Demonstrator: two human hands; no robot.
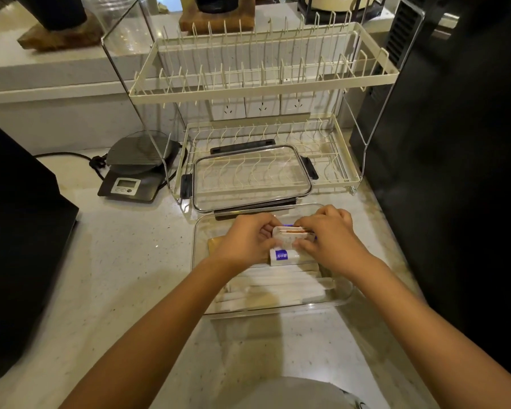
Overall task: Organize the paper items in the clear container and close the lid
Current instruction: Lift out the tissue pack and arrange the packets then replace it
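The clear container (199,290) stands open on the counter in front of me. Long white paper-wrapped sticks (278,287) lie across its near half. Over its far half, my left hand (245,240) and my right hand (328,234) both pinch a small stack of paper packets (289,234) from either side. Just below the stack lies a white packet with a purple label (283,256). The clear lid (248,181), with black clips, rests tilted on the lower tier of the dish rack behind the container.
A cream two-tier dish rack (263,93) stands behind the container. A kitchen scale (136,175) with a cord sits to the left. Dark appliances flank both sides (455,143), (18,231). Open counter (124,261) lies left of the container.
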